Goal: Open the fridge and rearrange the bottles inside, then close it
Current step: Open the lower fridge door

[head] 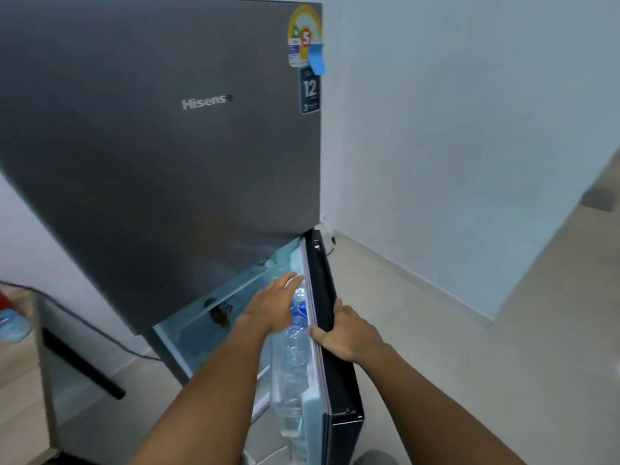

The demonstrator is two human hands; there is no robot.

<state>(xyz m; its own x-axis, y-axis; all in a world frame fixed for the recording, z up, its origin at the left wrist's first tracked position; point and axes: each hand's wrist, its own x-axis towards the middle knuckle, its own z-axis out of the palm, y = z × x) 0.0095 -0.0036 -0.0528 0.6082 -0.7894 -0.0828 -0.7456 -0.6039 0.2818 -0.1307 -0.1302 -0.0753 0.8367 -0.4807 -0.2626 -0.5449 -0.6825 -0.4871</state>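
Observation:
A dark grey fridge (161, 146) stands in front of me, its upper door closed. Its lower door (335, 364) is swung open to the right, seen edge-on. Clear plastic water bottles (297, 344) stand in the door's inner rack, one with a blue label. My left hand (271, 305) reaches in over the bottles with its fingers spread, touching or just above the top one. My right hand (345, 330) grips the upper edge of the open lower door. The lit fridge interior (208, 317) shows below the upper door, mostly hidden.
A pale wall (469, 129) runs along the right, meeting a light tiled floor (469, 364). At the left stands a low grey cabinet (67, 380) with a black cable and a blue object (13, 323) on it.

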